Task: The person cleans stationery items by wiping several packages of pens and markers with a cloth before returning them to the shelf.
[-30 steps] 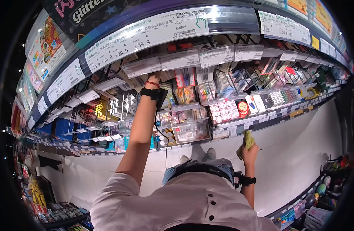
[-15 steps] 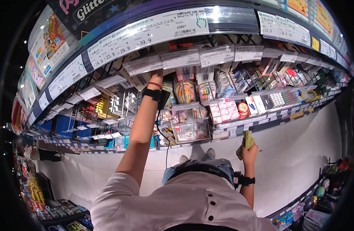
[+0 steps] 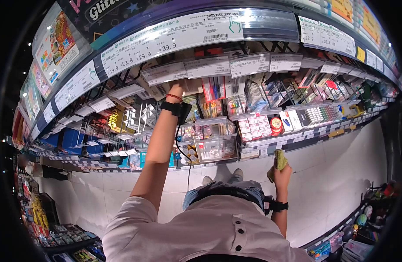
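My left hand reaches in among the hanging packs, under a row of price tags. Its fingers are hidden behind the tags, so I cannot see whether they grip anything. Just right of it hangs a red-edged pack of pens, and below that are packs with colourful contents. Low on the right, away from the shelf, my right hand is closed around a crumpled green cloth.
A clear plastic bin stands on the lower shelf, with red-and-white boxes to its right. Above runs a curved shelf edge with large price labels. A black cable hangs from my left wrist. Behind me is another display.
The red-edged pen pack beside my left hand shows more plainly, hanging lower and further forward. My left hand has shifted only slightly. The right hand keeps the cloth in nearly the same spot.
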A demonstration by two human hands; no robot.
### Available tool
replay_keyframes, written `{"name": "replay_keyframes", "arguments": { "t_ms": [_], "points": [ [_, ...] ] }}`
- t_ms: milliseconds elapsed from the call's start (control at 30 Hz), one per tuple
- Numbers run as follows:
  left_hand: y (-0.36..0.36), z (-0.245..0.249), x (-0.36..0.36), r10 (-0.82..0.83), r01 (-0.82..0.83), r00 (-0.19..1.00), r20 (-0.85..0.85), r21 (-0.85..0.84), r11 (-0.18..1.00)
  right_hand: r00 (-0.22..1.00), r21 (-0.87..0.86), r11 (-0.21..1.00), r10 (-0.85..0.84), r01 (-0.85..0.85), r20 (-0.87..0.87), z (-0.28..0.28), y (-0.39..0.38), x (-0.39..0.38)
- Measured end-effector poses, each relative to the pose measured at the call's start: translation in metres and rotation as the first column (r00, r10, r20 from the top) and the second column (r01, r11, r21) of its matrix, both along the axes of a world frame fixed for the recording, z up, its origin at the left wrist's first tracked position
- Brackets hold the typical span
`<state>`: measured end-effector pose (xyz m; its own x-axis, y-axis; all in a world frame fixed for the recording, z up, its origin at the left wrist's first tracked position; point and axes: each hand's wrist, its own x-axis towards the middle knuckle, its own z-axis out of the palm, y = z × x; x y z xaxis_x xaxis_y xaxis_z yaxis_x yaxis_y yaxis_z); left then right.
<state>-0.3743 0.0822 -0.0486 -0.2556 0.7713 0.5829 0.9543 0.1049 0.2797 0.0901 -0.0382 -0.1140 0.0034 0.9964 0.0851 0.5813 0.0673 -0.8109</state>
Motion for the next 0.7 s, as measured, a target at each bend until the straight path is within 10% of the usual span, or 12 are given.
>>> {"name": "replay_keyframes", "arguments": {
  "t_ms": [167, 367, 700],
  "points": [
    [0.001, 0.009, -0.021, -0.078, 0.075, 0.993, 0.094, 0.04, 0.996, 1.0, -0.015, 1.0, 0.022, -0.023, -0.015, 0.0, 0.001, -0.003],
    [0.01, 0.009, -0.028, 0.094, 0.091, 0.933, -0.347, 0.48, 0.873, 0.999, -0.019, 0.999, 0.027, -0.027, -0.024, -0.004, 0.003, -0.002],
    [-0.02, 0.022, 0.017, -0.036, 0.007, 0.993, 0.114, 0.248, 0.969, 1.0, -0.022, 1.0, 0.016, -0.016, -0.005, -0.008, -0.001, 0.002]
  ]
}}
